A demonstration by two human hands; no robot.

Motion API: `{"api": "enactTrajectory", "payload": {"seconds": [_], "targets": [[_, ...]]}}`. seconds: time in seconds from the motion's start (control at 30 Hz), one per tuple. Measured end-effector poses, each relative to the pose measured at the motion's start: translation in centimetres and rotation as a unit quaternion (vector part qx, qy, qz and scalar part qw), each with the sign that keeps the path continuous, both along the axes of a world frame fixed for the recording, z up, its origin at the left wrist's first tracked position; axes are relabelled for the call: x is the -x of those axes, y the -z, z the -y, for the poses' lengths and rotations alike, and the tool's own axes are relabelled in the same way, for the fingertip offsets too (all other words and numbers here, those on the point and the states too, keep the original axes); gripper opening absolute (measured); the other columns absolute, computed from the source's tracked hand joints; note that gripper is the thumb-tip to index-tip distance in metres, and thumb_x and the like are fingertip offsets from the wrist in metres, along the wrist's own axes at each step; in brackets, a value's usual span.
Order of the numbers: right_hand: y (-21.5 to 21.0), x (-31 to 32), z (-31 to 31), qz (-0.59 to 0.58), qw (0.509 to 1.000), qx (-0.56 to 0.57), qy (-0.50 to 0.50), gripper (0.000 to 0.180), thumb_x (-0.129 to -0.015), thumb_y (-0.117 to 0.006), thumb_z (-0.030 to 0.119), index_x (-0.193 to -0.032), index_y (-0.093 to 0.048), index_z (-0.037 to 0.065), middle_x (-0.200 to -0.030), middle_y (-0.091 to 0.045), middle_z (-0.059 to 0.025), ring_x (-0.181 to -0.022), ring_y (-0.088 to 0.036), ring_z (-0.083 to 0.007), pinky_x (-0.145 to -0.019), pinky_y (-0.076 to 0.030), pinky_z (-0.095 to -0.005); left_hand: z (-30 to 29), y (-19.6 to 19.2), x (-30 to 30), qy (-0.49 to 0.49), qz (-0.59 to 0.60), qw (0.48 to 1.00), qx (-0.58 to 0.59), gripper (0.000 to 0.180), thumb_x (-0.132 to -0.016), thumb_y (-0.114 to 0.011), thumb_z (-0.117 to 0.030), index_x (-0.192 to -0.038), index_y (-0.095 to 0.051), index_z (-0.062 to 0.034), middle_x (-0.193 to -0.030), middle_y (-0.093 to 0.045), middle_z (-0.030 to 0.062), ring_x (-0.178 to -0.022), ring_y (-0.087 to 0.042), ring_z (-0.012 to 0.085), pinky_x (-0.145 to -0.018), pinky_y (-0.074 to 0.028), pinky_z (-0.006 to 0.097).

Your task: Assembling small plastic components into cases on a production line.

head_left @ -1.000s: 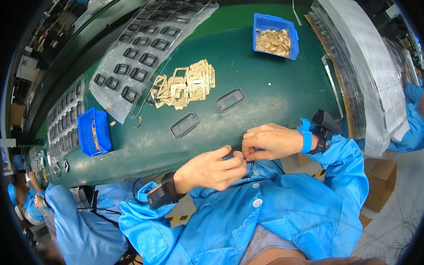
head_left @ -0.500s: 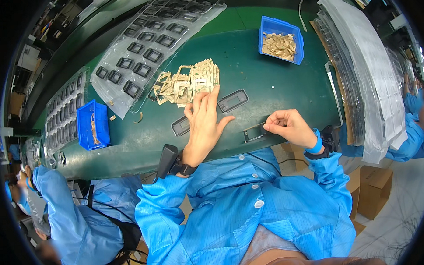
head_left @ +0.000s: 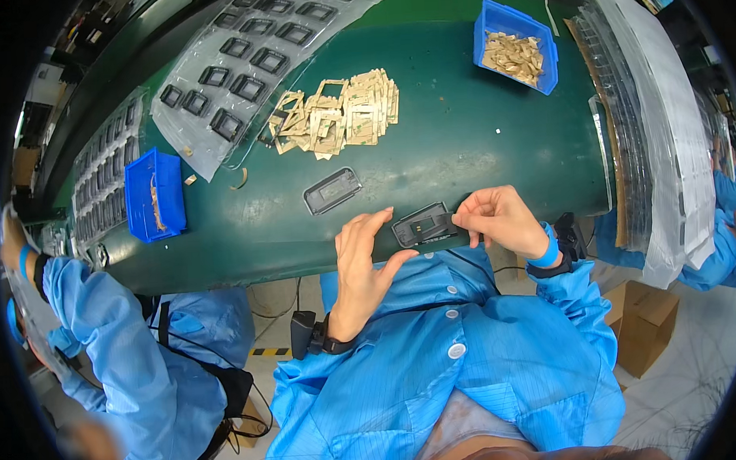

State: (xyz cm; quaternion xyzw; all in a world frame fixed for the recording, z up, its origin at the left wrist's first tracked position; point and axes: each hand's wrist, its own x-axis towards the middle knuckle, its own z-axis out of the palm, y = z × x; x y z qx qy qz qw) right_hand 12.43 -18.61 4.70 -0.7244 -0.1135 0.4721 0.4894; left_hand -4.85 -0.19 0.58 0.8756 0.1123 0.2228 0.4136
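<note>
My right hand is closed in a pinch on the corner of a small black rectangular part. That part lies over a black rectangular plastic housing at the table's front edge, partly covering it; whether it is seated cannot be seen. Just left of the housing is my left hand, its fingers apart and nothing in them, the fingertips close to the housing's edge. Farther left a second black housing rests flat on the green table. Behind it lies a loose pile of beige paper-like frames.
A blue bin of small beige pieces stands far right, another blue bin at left. Clear trays of black frames cover the back left. Stacked clear trays line the right edge. A co-worker's blue sleeve is at left.
The right-hand housing has moved from mid-table to the front edge, under the black part. My left hand has come back from near the beige pile. The view has shifted slightly.
</note>
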Motion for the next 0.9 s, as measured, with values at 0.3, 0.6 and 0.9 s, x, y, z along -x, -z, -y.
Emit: {"api": "enactTrajectory", "payload": {"seconds": [0.3,0.6,0.9], "targets": [[0.0,-0.8,-2.0,0.0,0.998,0.03,-0.051,0.013,-0.089,-0.073,0.01,-0.088,-0.07,-0.003,-0.072,-0.069,-0.0043,-0.055,-0.065,-0.0085,-0.044,-0.044,-0.0193,0.2,0.7,0.2,-0.015,0.022,1.0,-0.002,0.053,-0.068,-0.088,-0.013,-0.114,-0.065,-0.0049,-0.11,-0.07,0.0084,-0.107,-0.061,0.0291,-0.091,-0.044,0.039],[-0.2,-0.5,-2.2,-0.005,0.997,0.063,-0.033,0.013,-0.088,-0.074,0.009,-0.089,-0.071,-0.003,-0.073,-0.07,-0.0048,-0.057,-0.066,-0.0096,-0.045,-0.044,-0.0195,0.1,1.1,0.0,-0.009,0.04,0.999,-0.019,0.04,-0.067,-0.089,-0.013,-0.099,-0.066,-0.007,-0.107,-0.072,0.007,-0.109,-0.062,0.0297,-0.09,-0.044,0.039],[0.1,-0.5,-2.2,0.014,0.997,0.061,-0.035,0.016,-0.086,-0.075,0.013,-0.087,-0.072,-0.003,-0.069,-0.07,-0.0052,-0.056,-0.067,-0.0095,-0.044,-0.046,-0.0216,0.1,1.1,0.1,-0.003,0.035,0.999,-0.031,0.031,-0.066,-0.088,-0.012,-0.092,-0.071,-0.0081,-0.107,-0.071,0.0044,-0.11,-0.061,0.0281,-0.09,-0.043,0.038]]}}
